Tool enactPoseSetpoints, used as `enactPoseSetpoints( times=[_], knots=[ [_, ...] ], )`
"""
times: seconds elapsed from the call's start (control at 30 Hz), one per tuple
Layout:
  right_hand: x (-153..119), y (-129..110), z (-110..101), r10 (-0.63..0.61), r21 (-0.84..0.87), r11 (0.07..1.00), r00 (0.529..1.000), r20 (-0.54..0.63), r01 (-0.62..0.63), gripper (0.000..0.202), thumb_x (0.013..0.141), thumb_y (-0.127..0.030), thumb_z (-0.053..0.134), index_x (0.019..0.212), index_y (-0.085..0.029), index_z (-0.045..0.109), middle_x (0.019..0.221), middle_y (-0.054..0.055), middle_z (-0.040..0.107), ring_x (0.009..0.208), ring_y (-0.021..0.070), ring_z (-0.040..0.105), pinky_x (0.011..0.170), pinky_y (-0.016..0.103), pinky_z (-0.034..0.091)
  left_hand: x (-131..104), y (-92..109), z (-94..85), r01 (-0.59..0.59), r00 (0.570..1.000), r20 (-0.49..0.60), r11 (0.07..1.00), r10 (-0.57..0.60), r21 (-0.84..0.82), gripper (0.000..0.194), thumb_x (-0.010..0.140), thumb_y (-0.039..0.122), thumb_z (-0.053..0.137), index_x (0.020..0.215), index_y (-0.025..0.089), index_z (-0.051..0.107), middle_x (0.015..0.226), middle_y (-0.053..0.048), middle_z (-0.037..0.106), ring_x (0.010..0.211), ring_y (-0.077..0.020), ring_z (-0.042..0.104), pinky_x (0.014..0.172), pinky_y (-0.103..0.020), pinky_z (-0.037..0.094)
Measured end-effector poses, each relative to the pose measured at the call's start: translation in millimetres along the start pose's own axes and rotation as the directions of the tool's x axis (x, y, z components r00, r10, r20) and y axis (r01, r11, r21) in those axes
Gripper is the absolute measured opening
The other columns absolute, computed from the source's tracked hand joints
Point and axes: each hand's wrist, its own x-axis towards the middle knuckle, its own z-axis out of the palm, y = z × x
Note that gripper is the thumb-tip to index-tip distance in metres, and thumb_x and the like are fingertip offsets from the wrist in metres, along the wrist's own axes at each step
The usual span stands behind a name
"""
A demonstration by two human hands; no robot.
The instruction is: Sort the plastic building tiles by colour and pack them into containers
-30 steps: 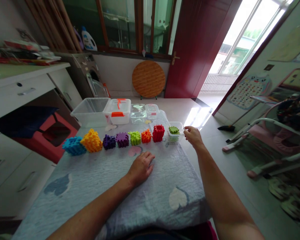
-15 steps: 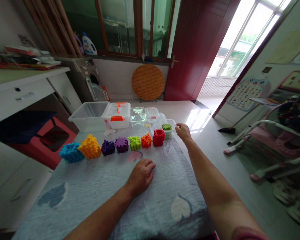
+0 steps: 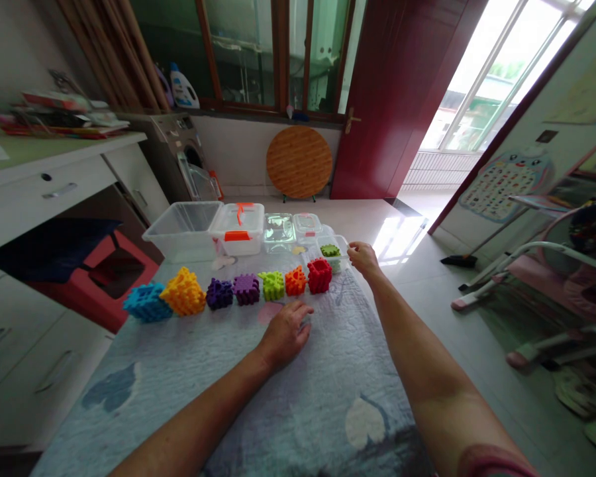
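My right hand (image 3: pixel 362 257) pinches the right rim of a small clear box (image 3: pixel 338 246) that holds a green piece (image 3: pixel 330 250). My left hand (image 3: pixel 287 331) hovers low over or rests on the cloth, fingers apart, with nothing in it. Beyond it stands a row of bumpy foam blocks: blue (image 3: pixel 148 302), yellow (image 3: pixel 183 291), dark purple (image 3: pixel 220 293), purple (image 3: pixel 247 289), lime green (image 3: pixel 272 285), orange (image 3: pixel 295 281) and red (image 3: pixel 320 275). The red one is nearest to the small box.
Behind the blocks are a large clear bin (image 3: pixel 183 232), a box with orange latches (image 3: pixel 238 232) and two smaller clear containers (image 3: pixel 279 228), (image 3: pixel 307 224). The patterned cloth (image 3: pixel 189 371) covers the table. A red stool (image 3: pixel 129 271) stands at the left.
My left hand has moved forward toward the blocks and its fingers have spread. My right hand stays at the small box's rim. The view has shifted slightly.
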Motion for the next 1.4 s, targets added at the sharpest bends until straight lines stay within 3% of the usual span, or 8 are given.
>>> enactPoseSetpoints(
  times=[0.37,0.5,0.63,0.77,0.97,1.13,1.4],
  knots=[
    [13,-5,-2,0.000,-0.094,0.996,1.000,0.016,0.002,0.033,0.080,-0.025,0.050,0.103,-0.019,0.074,0.076,0.003,0.072,0.073,0.0154,0.067,0.071,0.023,0.049,7,-3,12.9,0.039,0.999,0.001,0.999,-0.039,0.007,0.025,0.081,0.013,0.058,0.105,0.018,0.064,0.108,-0.008,0.062,0.103,-0.0226,0.058,0.093,-0.036,0.047],
    [16,-11,-8,-0.005,-0.165,0.986,1.000,-0.006,0.004,0.028,0.077,-0.029,0.057,0.095,-0.018,0.075,0.088,0.008,0.073,0.086,0.0211,0.066,0.078,0.028,0.048,6,-8,16.1,0.010,1.000,-0.019,1.000,-0.010,-0.002,0.022,0.081,0.013,0.056,0.100,0.019,0.065,0.107,-0.008,0.062,0.102,-0.0225,0.057,0.092,-0.037,0.047],
    [22,-35,-9,-0.113,-0.250,0.964,0.991,-0.078,0.090,0.036,0.081,-0.032,0.053,0.108,-0.017,0.071,0.106,0.012,0.069,0.101,0.0248,0.061,0.091,0.033,0.044,6,-11,14.9,0.027,0.999,-0.034,0.997,-0.029,-0.072,0.020,0.080,0.012,0.057,0.098,0.018,0.065,0.106,-0.008,0.062,0.102,-0.0224,0.058,0.093,-0.037,0.047],
    [33,-70,2,-0.256,-0.352,0.901,0.966,0.045,0.255,0.034,0.085,-0.030,0.050,0.110,-0.019,0.070,0.113,0.009,0.067,0.107,0.0242,0.058,0.096,0.033,0.041,6,-12,11.9,0.042,0.998,-0.043,0.988,-0.049,-0.146,0.019,0.080,0.012,0.057,0.095,0.018,0.065,0.102,-0.007,0.063,0.099,-0.0215,0.059,0.090,-0.036,0.047],
    [48,-99,25,-0.273,-0.377,0.861,0.935,0.227,0.342,0.027,0.084,-0.028,0.059,0.108,-0.026,0.071,0.117,0.004,0.069,0.112,0.0244,0.056,0.095,0.033,0.042,5,-13,9.7,0.058,0.997,-0.043,0.985,-0.066,-0.161,0.018,0.079,0.013,0.059,0.094,0.020,0.066,0.099,-0.006,0.065,0.097,-0.0213,0.059,0.088,-0.034,0.047],
    [56,-106,41,-0.224,-0.412,0.850,0.932,0.285,0.330,0.039,0.084,-0.041,0.061,0.119,-0.024,0.065,0.124,0.009,0.065,0.114,0.0279,0.056,0.095,0.039,0.042,4,-16,10.9,0.041,0.998,-0.040,0.986,-0.048,-0.159,0.017,0.080,0.014,0.059,0.095,0.020,0.066,0.099,-0.006,0.065,0.097,-0.0213,0.059,0.089,-0.034,0.046],
    [64,-116,63,-0.115,-0.488,0.843,0.963,0.242,0.224,0.073,0.076,-0.063,0.062,0.130,-0.014,0.054,0.124,0.021,0.061,0.118,0.0368,0.054,0.096,0.048,0.041,4,-19,11.7,0.043,0.998,-0.028,0.986,-0.048,-0.160,0.018,0.080,0.014,0.060,0.095,0.019,0.066,0.101,-0.007,0.065,0.098,-0.0213,0.058,0.089,-0.034,0.046]
  ],
)
